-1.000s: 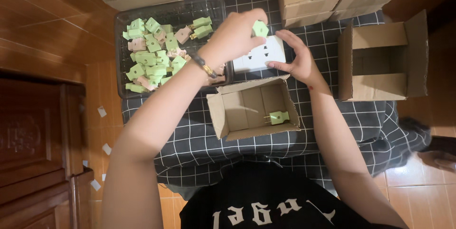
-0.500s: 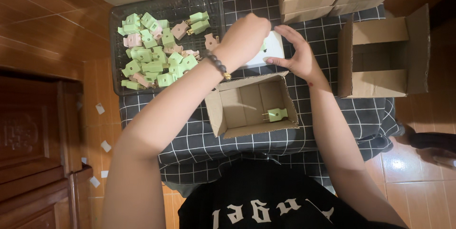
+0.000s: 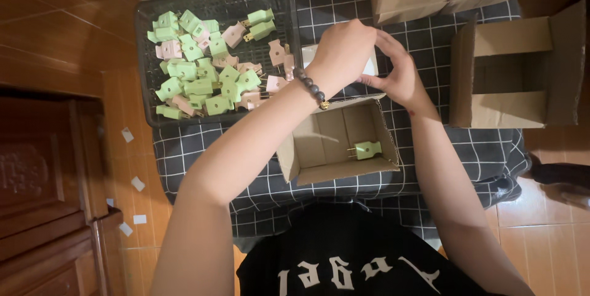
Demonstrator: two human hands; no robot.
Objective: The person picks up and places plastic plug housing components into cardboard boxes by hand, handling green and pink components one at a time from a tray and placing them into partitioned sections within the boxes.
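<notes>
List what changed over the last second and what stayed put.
The left hand, which held a green plug up a second ago, has closed in on the right hand over the white sheet; that plug is now hidden. The small box, its one green plug and the tray stayed.

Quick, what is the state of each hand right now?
Left hand: curled over a white piece; grip cannot be told.
Right hand: fingers bent, touching the left hand; holding cannot be told.

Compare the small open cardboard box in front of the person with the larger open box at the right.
The small box opens upward and holds one green plug; the larger box lies on its side and looks empty. The small box sits just below both hands; the larger stands apart. Both are plain brown cardboard on the checked cloth.
</notes>
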